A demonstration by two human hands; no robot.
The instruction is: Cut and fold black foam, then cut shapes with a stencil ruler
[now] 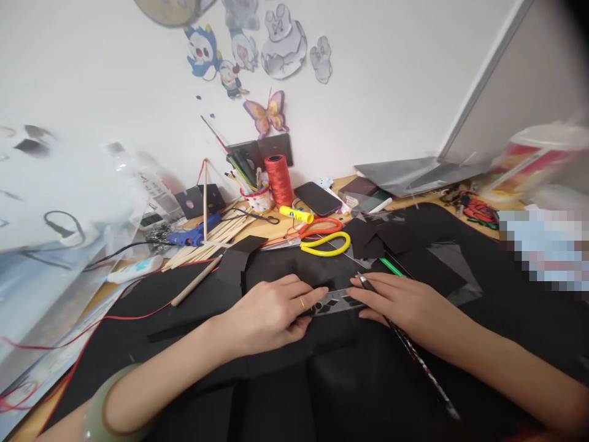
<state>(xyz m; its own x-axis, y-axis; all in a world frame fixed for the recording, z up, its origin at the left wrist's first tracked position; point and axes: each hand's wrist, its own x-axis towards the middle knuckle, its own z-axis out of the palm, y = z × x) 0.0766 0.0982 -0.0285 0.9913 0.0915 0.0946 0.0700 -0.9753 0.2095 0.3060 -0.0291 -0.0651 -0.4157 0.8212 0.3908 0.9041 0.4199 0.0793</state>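
Note:
A clear plastic ruler with cut-out shapes lies between my hands, above the black mat. My left hand is closed on its left end, thumb and index finger along it; a ring and a pale green bangle show on this arm. At the ruler's right end rest the fingertips of my right hand. A slim, pen-shaped craft knife is tucked between those fingers, its pointed metal tip facing away from me and its patterned handle slanting down to the right. Black paper lies in front of me, hard to tell from the mat.
Beyond my hands lie yellow-and-orange-handled scissors, a yellow glue stick and black paper pieces. Further back are a phone, a red thread spool and a pen cup. A blue glue gun and wooden sticks lie left.

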